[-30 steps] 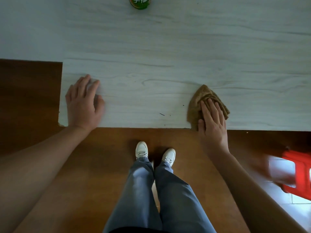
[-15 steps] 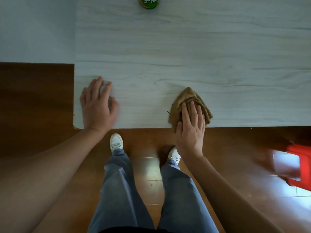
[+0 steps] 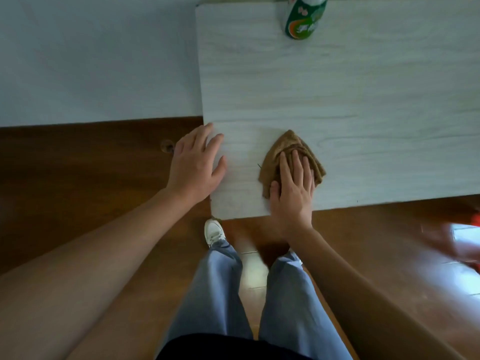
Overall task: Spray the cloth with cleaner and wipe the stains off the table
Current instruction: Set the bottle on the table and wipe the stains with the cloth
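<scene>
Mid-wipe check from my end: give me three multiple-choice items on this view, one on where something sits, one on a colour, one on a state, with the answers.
1. Where does the cleaner bottle stand?
A. At the table's far edge
B. On the floor
C. Under the left hand

2. What colour is the cloth?
A. Blue
B. Brown
C. White

3. How is the right hand placed?
A. Raised off the table
B. Gripping the bottle
C. Pressed flat on the cloth

Answers: 1 A, the bottle stands at the far side of the table, away from both hands. 2 B, the fabric is plainly brown. 3 C, its fingers lie spread over the cloth, while the left hand rests flat at the table's left edge.
</scene>
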The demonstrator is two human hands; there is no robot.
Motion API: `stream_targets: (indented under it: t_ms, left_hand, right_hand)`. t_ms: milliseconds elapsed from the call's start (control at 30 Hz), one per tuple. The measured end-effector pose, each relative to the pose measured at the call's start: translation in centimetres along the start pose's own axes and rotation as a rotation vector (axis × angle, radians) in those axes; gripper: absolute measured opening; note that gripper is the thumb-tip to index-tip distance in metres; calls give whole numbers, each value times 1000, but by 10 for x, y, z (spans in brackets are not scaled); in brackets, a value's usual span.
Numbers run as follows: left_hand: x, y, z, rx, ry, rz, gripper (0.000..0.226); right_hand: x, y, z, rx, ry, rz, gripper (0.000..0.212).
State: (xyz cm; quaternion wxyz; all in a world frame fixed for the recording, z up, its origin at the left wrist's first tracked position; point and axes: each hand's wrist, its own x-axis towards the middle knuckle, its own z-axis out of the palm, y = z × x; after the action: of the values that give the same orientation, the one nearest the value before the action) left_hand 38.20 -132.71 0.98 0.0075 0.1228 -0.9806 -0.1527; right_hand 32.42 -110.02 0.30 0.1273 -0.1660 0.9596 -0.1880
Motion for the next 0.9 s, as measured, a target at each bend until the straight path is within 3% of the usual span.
stream_targets:
  t_ms: [167,567,900]
  left_hand:
    - [24,-38,-4,2,-110,36,51]
    - [20,-50,10,-120,-103,-47,67]
    - [16,-52,10,-223,-199,-151,58]
  right_hand:
    - [20,-35,15,-39,-18,-11,62]
    - [120,-84,15,-65,-31,-72,63]
    - [247,-103,-4,-189,-131,-347,61]
